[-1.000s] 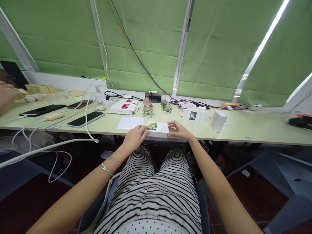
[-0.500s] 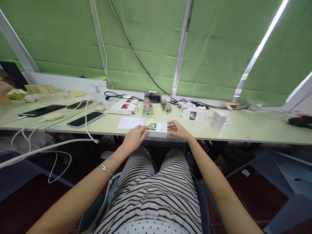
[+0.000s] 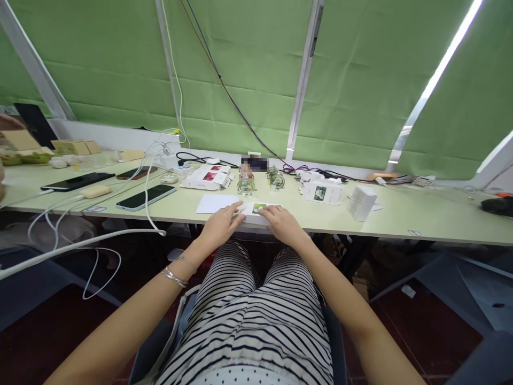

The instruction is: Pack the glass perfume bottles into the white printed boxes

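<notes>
At the near edge of the bench (image 3: 401,227), straight ahead of the person, lies a small white box (image 3: 256,210) with a green flower picture on its top face. Both hands are on it. The left hand (image 3: 219,227) grips its left end, fingers curled over the top. The right hand (image 3: 282,224) lies flat across its right half, fingers pressing down on the lid side. Neither hand is clenched; together they grasp the box and pin it to the bench.

A white card (image 3: 216,203) lies just beside the box, to its left, touching or nearly so. Behind it stand two glass jars (image 3: 245,184), and further toward the back edge a flat pack with red print (image 3: 206,176). Toward the right are another flower-print box (image 3: 321,192) and an upright white box (image 3: 362,202). Two phones (image 3: 140,197) lie toward the left end, among white cables (image 3: 148,208).

The step in hand looks like flattening or closing the box. To do it well, I judge the left hand should steady the end while the right presses evenly along the flap, keeping the box fully on the bench, since it sits right at the edge and could tip off toward the lap.
</notes>
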Demonstrator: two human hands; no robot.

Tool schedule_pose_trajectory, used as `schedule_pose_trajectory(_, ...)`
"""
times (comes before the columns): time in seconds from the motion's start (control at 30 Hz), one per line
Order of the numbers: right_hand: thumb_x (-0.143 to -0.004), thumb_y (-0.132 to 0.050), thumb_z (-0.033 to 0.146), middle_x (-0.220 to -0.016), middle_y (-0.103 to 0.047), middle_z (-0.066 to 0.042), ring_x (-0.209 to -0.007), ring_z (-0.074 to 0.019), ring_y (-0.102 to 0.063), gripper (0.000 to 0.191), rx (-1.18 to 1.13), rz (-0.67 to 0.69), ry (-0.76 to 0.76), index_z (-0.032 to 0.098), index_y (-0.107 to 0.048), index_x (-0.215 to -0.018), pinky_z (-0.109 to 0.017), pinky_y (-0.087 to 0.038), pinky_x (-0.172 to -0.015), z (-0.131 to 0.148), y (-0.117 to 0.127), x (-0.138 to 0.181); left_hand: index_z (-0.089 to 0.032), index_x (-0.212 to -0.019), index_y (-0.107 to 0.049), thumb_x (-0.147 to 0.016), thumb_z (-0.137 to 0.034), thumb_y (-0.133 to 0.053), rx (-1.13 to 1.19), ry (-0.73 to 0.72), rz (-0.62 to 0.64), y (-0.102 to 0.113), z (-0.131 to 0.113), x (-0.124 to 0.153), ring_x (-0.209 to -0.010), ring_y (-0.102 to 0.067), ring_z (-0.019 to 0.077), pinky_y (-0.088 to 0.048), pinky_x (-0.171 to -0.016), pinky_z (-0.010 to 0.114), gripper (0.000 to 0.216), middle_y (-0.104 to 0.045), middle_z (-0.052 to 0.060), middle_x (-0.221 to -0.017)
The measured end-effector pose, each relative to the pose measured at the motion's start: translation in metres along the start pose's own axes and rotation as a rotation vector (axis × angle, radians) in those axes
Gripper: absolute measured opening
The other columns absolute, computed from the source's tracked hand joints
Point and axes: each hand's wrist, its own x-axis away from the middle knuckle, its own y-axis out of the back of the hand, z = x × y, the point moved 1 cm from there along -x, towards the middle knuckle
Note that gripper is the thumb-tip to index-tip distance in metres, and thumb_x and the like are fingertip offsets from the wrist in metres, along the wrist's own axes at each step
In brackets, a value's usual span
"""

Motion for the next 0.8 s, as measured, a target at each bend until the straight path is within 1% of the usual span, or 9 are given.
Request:
schedule_pose_trajectory(0.1, -0.076, -0.047, 0.010, -0.112, -0.052, -0.012, -0.105, -0.0267, -0.048, 0.046, -0.036, -0.045, -0.083, 0.021, -0.045, -0.120, -0.044, -0.042, -0.092, -0.018, 0.012, 0.003, -0.012, -0.133, -0.036, -0.089, -0.044, -0.031, -0.118, 0.072, -0.033, 0.003, 0.013, -0.005, -0.114, -0.048, 0.0283, -0.038, -0.092, 0.039, 0.054, -0.054, 0.015, -0.123)
schedule_pose_trajectory(0.2, -0.074, -0.048, 0.015, -0.112, -0.051, -0.012, -0.104, -0.0265, -0.049, 0.046, -0.125, -0.189, -0.225, 0.019, -0.042, -0.120, -0.043, -0.041, -0.093, -0.047, 0.024, 0.010, -0.009, -0.131, -0.038, -0.088, -0.043, -0.033, -0.237, 0.141, -0.018, 0.003, 0.026, -0.007, -0.121, -0.041, 0.0313, -0.035, -0.095, 0.043, 0.055, -0.049, 0.018, -0.128)
schedule_pose_trajectory(0.3, -0.068, -0.051, 0.021, -0.106, -0.054, -0.013, -0.096, -0.0276, -0.053, 0.045, -0.217, -0.309, -0.466, 0.017, -0.042, -0.112, -0.045, -0.043, -0.086, -0.080, 0.028, 0.021, -0.011, -0.123, -0.047, -0.088, -0.042, -0.032, -0.289, 0.151, 0.052, 0.001, 0.032, -0.005, -0.119, -0.044, 0.0318, -0.035, -0.094, 0.045, 0.049, -0.053, 0.017, -0.124)
schedule_pose_trajectory(0.37, -0.065, -0.051, 0.024, -0.100, -0.057, -0.013, -0.089, -0.0281, -0.056, 0.042, -0.288, -0.311, -0.649, 0.016, -0.042, -0.106, -0.046, -0.044, -0.080, -0.100, 0.026, 0.030, -0.012, -0.117, -0.051, -0.089, -0.040, -0.031, -0.305, 0.123, 0.081, 0.000, 0.031, -0.004, -0.115, -0.048, 0.0307, -0.036, -0.093, 0.045, 0.044, -0.057, 0.016, -0.119)
schedule_pose_trajectory(0.43, -0.065, -0.052, 0.027, -0.100, -0.058, -0.013, -0.087, -0.0280, -0.057, 0.041, -0.366, -0.317, -0.745, 0.017, -0.041, -0.103, -0.046, -0.045, -0.079, -0.115, 0.024, 0.037, -0.013, -0.115, -0.052, -0.089, -0.039, -0.030, -0.309, 0.086, 0.091, -0.001, 0.026, -0.003, -0.114, -0.049, 0.0297, -0.037, -0.093, 0.044, 0.042, -0.058, 0.015, -0.118)
schedule_pose_trajectory(0.53, -0.065, -0.053, 0.031, -0.106, -0.057, -0.013, -0.091, -0.0269, -0.058, 0.042, -0.468, -0.345, -0.743, 0.020, -0.041, -0.104, -0.045, -0.045, -0.082, -0.127, 0.019, 0.044, -0.015, -0.116, -0.052, -0.090, -0.040, -0.031, -0.283, -0.004, 0.108, -0.004, 0.016, -0.001, -0.117, -0.047, 0.0285, -0.037, -0.094, 0.043, 0.042, -0.054, 0.014, -0.125)
schedule_pose_trajectory(0.63, -0.066, -0.056, 0.034, -0.109, -0.056, -0.011, -0.094, -0.0256, -0.056, 0.044, -0.532, -0.323, -0.724, 0.022, -0.040, -0.105, -0.044, -0.047, -0.080, -0.130, 0.013, 0.045, -0.017, -0.119, -0.051, -0.089, -0.042, -0.033, -0.234, -0.091, 0.126, -0.010, 0.007, 0.001, -0.123, -0.043, 0.0277, -0.034, -0.097, 0.043, 0.043, -0.050, 0.012, -0.130)
schedule_pose_trajectory(0.77, -0.066, -0.060, 0.040, -0.115, -0.053, -0.011, -0.100, -0.0261, -0.054, 0.054, -0.541, -0.301, -0.732, 0.022, -0.038, -0.111, -0.044, -0.048, -0.081, -0.134, 0.004, 0.045, -0.021, -0.121, -0.051, -0.088, -0.041, -0.039, -0.170, -0.129, 0.126, -0.016, -0.002, 0.005, -0.125, -0.041, 0.0264, -0.032, -0.100, 0.042, 0.040, -0.049, 0.010, -0.133)
schedule_pose_trajectory(0.8, -0.066, -0.060, 0.041, -0.117, -0.052, -0.012, -0.102, -0.0266, -0.053, 0.056, -0.533, -0.295, -0.705, 0.022, -0.037, -0.114, -0.045, -0.048, -0.082, -0.135, 0.003, 0.044, -0.022, -0.120, -0.051, -0.088, -0.040, -0.040, -0.160, -0.130, 0.123, -0.017, -0.003, 0.005, -0.125, -0.041, 0.0263, -0.032, -0.101, 0.042, 0.039, -0.049, 0.009, -0.133)
